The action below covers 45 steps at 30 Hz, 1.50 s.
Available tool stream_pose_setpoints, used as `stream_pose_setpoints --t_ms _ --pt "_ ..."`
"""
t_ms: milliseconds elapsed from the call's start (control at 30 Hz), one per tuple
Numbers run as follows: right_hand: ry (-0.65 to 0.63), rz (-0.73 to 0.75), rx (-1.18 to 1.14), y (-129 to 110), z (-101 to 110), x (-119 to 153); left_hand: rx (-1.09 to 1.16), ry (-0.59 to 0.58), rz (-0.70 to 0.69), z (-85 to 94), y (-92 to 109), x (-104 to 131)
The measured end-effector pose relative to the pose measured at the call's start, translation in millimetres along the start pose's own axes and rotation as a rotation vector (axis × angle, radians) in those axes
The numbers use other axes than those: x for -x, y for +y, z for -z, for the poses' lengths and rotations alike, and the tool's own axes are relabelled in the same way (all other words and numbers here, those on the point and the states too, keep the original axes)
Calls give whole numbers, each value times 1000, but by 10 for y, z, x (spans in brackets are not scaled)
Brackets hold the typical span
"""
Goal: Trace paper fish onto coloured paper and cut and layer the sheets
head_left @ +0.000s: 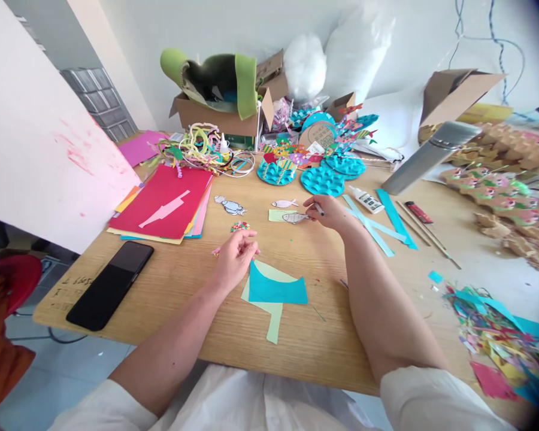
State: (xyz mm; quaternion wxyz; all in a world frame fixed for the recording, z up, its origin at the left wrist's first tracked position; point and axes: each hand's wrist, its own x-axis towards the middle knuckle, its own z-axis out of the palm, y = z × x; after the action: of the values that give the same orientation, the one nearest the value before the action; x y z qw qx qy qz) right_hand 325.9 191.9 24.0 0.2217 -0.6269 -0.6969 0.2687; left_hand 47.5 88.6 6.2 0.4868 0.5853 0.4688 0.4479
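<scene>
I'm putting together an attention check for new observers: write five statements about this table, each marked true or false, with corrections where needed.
1. The right hand holds a pen-like tool. True.
2. The black phone rests on the red sheet. False: it lies directly on the tabletop.
3. A pink cutout lies on the red sheet. True.
4. The pale green sheet lies over the curved-edged blue paper. False: the blue paper is on top.
5. A glue bottle lies to the right of the right hand. True.
</scene>
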Motion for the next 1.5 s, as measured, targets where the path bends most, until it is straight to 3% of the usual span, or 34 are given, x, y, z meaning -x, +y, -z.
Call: stream_pose_setpoints --t_ms 167,333,633,833,1100,1333,1500 --pt "-26 -6 35 -1 -33 -21 -103 -23 -14 7 -34 -12" --pt "-88 5 22 -39 86 35 -186 -39 -26 46 -45 -40" --pt "-341 -24 53 -53 291 151 -519 -93 -47 111 20 11" --pt "-401 -57 146 -21 239 65 -638 -249 4 192 43 -15" --pt "-407 -89 231 -4 212 31 -838 -553 -84 318 151 19" --pt "-356 -125 336 -37 182 33 -881 -544 -54 294 169 53" --pt "-263 -76 402 -284 257 119 -862 -540 -80 298 138 51"
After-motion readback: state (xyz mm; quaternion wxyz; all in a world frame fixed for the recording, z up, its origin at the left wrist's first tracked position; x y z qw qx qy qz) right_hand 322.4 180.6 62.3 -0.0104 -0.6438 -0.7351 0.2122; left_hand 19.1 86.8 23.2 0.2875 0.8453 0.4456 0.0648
